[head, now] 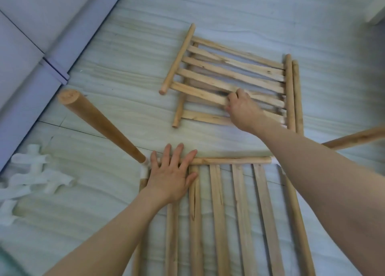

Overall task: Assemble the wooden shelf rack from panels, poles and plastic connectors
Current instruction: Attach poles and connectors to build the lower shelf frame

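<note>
A slatted wooden panel [239, 213] lies on the floor just in front of me. My left hand [171, 175] rests flat and open on its far left corner. A white plastic connector [145, 168] sits at that corner, and a wooden pole [98, 121] stands up from it, leaning toward the camera. Farther off lies a stack of slatted panels [229, 75]. My right hand [242, 106] reaches over and its fingers curl around a near slat of the top panel. Another pole [358, 138] sticks out from the near panel's right corner.
A pile of several white plastic connectors [35, 179] lies on the floor at the left. A grey sofa or cushion edge [31, 46] runs diagonally along the upper left. A white furniture corner [375, 8] shows at the top right.
</note>
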Demonstrator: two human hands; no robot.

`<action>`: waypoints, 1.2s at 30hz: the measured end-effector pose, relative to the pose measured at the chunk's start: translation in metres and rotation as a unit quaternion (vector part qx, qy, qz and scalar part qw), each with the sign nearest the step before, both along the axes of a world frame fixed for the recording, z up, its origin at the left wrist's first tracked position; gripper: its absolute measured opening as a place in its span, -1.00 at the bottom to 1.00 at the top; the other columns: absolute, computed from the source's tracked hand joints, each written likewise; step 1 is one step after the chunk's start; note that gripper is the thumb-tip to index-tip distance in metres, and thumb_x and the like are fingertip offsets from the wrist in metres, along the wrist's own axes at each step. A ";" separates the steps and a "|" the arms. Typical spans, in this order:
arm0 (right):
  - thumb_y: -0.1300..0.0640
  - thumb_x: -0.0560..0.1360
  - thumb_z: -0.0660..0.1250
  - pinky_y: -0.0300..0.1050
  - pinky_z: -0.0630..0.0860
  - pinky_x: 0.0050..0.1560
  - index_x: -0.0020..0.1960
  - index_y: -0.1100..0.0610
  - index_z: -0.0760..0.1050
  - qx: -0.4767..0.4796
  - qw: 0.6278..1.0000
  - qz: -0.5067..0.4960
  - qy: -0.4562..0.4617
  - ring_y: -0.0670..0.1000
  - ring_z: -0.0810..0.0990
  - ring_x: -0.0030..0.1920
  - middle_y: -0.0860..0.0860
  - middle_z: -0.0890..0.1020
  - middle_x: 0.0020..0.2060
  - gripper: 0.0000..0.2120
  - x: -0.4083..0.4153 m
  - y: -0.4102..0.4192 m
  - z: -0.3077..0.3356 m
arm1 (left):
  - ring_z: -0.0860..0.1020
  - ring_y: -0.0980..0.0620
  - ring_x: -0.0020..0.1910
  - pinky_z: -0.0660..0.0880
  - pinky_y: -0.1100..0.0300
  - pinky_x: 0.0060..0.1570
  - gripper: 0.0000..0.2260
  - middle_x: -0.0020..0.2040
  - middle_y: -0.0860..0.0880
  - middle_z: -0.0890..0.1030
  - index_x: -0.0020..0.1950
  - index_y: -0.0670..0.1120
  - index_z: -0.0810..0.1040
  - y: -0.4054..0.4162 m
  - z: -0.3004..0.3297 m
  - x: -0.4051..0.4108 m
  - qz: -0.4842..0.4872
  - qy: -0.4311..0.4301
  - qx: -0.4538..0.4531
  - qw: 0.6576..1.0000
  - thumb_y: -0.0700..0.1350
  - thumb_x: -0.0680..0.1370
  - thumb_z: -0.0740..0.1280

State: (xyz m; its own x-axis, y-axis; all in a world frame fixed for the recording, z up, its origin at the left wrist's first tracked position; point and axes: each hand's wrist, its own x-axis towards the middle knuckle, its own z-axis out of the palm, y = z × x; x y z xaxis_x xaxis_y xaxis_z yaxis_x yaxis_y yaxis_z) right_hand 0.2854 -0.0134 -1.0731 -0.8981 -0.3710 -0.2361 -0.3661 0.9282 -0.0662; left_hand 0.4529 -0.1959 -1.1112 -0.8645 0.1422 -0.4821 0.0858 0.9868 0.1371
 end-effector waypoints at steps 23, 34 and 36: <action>0.09 0.64 -0.04 0.03 0.24 0.27 0.49 0.18 0.10 -0.185 0.980 0.034 0.065 0.22 0.33 0.32 0.22 0.38 0.31 -0.56 0.127 -0.039 0.209 | 0.46 0.14 0.20 0.41 0.13 0.22 -0.53 0.29 0.04 0.43 0.44 0.00 0.23 0.017 0.249 0.004 0.379 0.062 0.683 0.621 0.17 0.58 0.10; 0.06 0.62 0.05 0.03 0.26 0.23 0.41 0.14 0.30 -0.247 0.948 0.059 0.193 0.14 0.32 0.24 0.11 0.38 0.25 -0.61 0.301 -0.022 0.364 | 0.61 -0.15 0.03 0.61 0.07 -0.11 -0.71 0.18 -0.30 0.52 0.35 -0.19 0.29 0.022 0.409 0.122 0.377 0.138 0.795 0.455 -0.11 0.67 0.04; 0.03 0.60 0.10 0.02 0.22 0.20 0.40 0.11 0.30 -0.216 0.937 0.009 0.276 0.13 0.31 0.28 0.07 0.36 0.29 -0.61 0.313 -0.006 0.387 | 0.63 -0.13 -0.01 0.59 0.08 -0.10 -0.68 0.15 -0.27 0.55 0.41 -0.13 0.22 0.014 0.425 0.139 0.378 0.167 0.778 0.473 -0.09 0.67 0.06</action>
